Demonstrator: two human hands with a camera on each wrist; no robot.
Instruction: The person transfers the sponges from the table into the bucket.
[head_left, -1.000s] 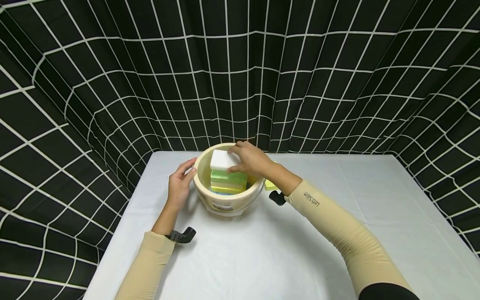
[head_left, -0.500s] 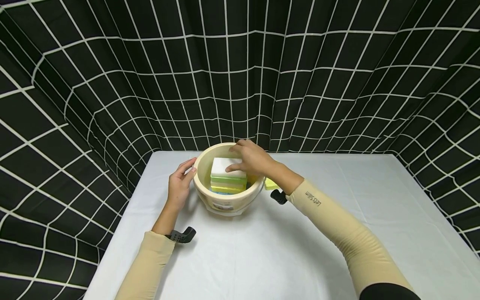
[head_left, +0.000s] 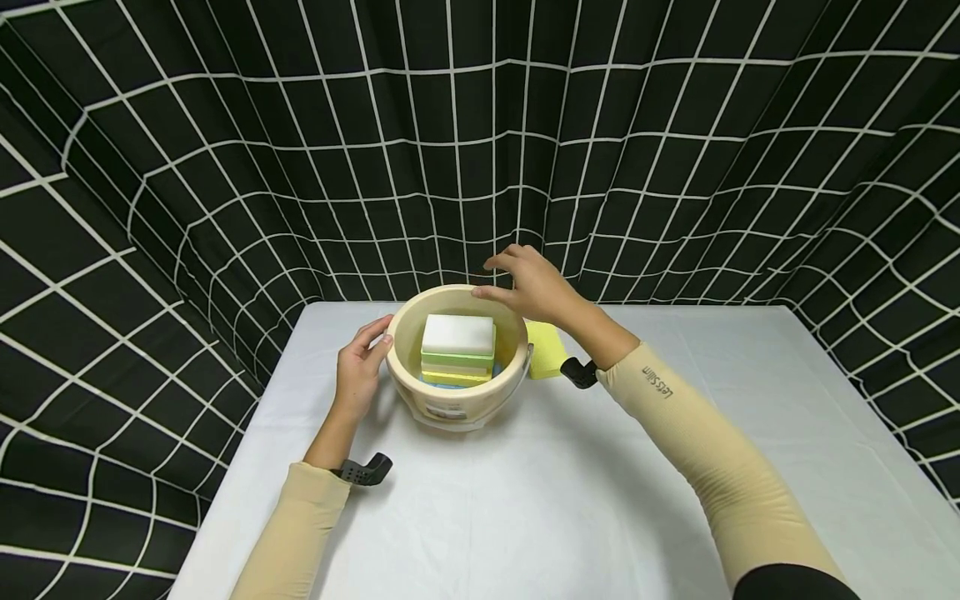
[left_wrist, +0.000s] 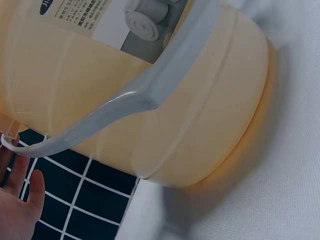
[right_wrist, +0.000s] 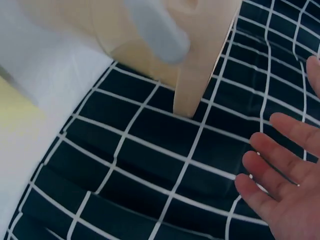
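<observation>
A cream bucket (head_left: 402, 385) with a grey handle (left_wrist: 165, 75) stands at the back of the table. Inside it lies a stack of sponge-like blocks (head_left: 457, 335), white on top with green and yellow layers below. Something blue shows under the stack. My left hand (head_left: 360, 367) rests its fingers against the bucket's left outer side, near the handle's hinge. Above the right rear rim hovers my right hand (head_left: 536, 283), its fingers spread and holding nothing. A flat yellow sponge-like piece (head_left: 546, 350) lies just right of the bucket, partly behind the right forearm.
White cloth covers the table (head_left: 480, 517). A black curtain with a white grid (head_left: 480, 167) hangs close behind the bucket and along both sides. The bucket's label (left_wrist: 115, 25) faces the front.
My right hand has set the white-topped block down on the stack, released it and risen up and right, out of the bucket. My left hand has stayed at the bucket's side.
</observation>
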